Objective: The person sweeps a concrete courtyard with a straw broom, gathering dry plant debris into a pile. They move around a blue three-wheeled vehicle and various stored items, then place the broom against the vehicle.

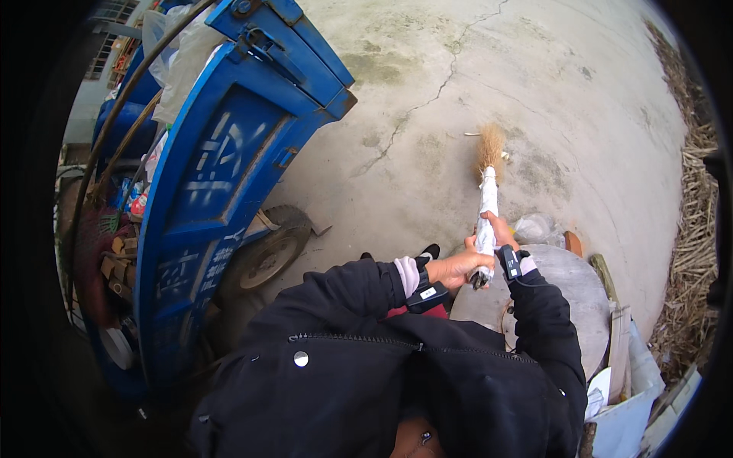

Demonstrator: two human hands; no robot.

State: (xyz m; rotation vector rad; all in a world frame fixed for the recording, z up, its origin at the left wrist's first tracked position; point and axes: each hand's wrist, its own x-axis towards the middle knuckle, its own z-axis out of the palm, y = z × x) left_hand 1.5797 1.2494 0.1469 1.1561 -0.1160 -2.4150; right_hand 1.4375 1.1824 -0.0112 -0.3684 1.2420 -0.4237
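Note:
Both my hands grip a straw broom (488,200) whose handle is wrapped in white material. My left hand (456,266) closes round the handle near its lower end, where dark stick ends poke out. Just above it, my right hand (501,230) wraps the handle from the right side. The tan bristles (490,145) point away from me, over the concrete. I cannot tell whether their tips touch it. Below my hands and to the right lies a round, grey, flat-topped surface (565,286). Each wrist carries a small black device on a strap.
A blue truck bed (221,175) with a wheel (271,252) stands at the left, loaded with plastic bags and cardboard. Cracked concrete (427,46) stretches ahead. A clear plastic bag (534,227) and a brick (573,243) lie past the round surface. Dry stalks (687,221) pile up along the right.

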